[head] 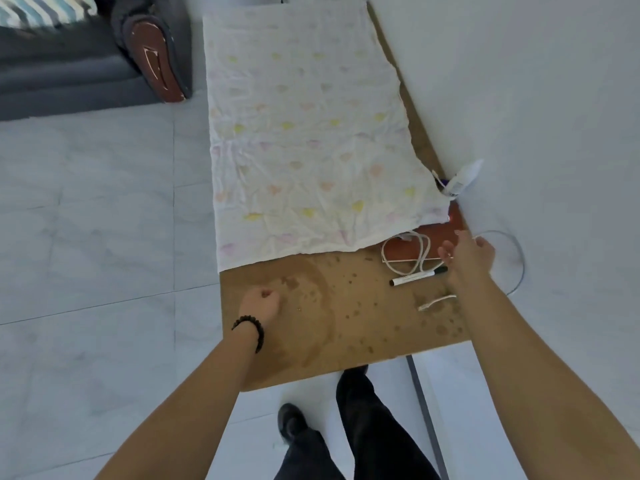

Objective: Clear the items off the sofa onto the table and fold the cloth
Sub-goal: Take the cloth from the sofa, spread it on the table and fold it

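Note:
A white cloth point(311, 133) with faded hearts lies spread flat over most of the brown table point(329, 323). Near its right corner lie a reddish-brown book point(446, 237), a coiled white cable point(412, 254), a black-and-white marker point(415, 277) and a short white cable end point(436, 302). A white tube point(462, 181) stands at the table's right edge by the wall. My left hand point(261, 303) hovers over the bare table below the cloth's near edge, fingers curled, holding nothing. My right hand point(465, 254) hangs over the book's right end with relaxed, spread fingers.
The dark grey sofa point(69, 71) with a brown-capped armrest point(156, 60) and a striped cushion point(41, 10) sits at the top left. A white wall point(554, 98) borders the table's right side. Pale floor tiles point(104, 220) lie left; my legs point(363, 427) stand at the near edge.

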Available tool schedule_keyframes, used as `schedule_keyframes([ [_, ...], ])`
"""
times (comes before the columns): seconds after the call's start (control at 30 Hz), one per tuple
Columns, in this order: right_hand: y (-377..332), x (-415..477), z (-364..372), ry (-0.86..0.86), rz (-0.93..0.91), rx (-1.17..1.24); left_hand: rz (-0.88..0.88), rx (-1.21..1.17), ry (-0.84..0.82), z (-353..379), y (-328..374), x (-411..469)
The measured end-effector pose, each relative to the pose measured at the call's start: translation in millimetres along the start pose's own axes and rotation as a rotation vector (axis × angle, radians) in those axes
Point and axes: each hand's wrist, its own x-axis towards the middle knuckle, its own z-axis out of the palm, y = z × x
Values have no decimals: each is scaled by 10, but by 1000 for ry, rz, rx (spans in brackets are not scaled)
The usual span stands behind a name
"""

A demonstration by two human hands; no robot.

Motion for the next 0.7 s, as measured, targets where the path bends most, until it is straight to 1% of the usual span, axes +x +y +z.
schedule_keyframes([
  [0.07,83,-28,64,-15,-29,-94,-63,-145,19,63,47,118],
  [0.2,213,-47,223,-166,-62,-275,-263,-656,147,44,235,420],
  [0.27,177,7,353,-213,-77,-352,-325,-817,218,-5,366,524],
  [0.33,87,102,503,-232,-8,-426,-376,-925,264,-67,471,653],
  [0.43,-23,298,671,-278,148,-504,-427,-971,250,-160,511,848],
  [0.5,-30,444,737,-297,208,-543,-456,-937,230,-190,492,947],
  [0.6,6,591,758,-299,245,-640,-487,-835,213,-216,490,993],
  [0.7,45,610,733,-285,240,-635,-494,-835,209,-224,476,995],
])
